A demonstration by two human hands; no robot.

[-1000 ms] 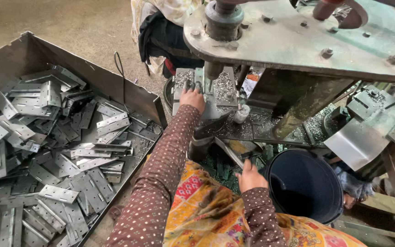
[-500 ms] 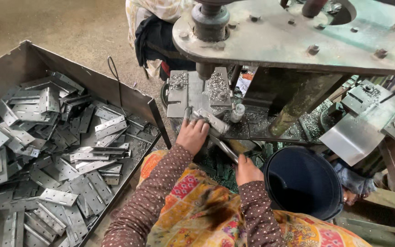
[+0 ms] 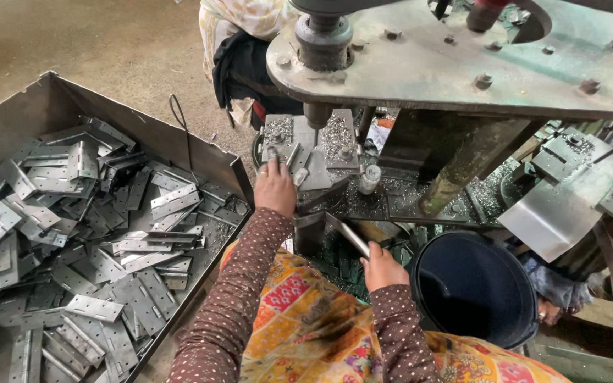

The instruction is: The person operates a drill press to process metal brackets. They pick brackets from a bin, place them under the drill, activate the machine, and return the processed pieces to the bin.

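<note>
the heavy press (image 3: 462, 64) filled the upper frame, its round ram (image 3: 318, 113) standing raised above the die block (image 3: 310, 145), not yet down on anything. to the left sat a big open metal bin (image 3: 51, 106), heaped with grey hinge plates (image 3: 94, 248) — plenty left to feed, by the look of it. lower right, a dark blue bucket (image 3: 473, 287) stood beside the person's knee; what lay inside it could not be made out.

the left hand (image 3: 274, 188) reached onto the die block, fingers curled over a small hinge piece (image 3: 283, 152) lying just under the ram — whether it pinched the piece or only steadied it, i could not tell. the right hand (image 3: 383, 269) was closed around a slim metal lever (image 3: 347, 235) near the lap.
</note>
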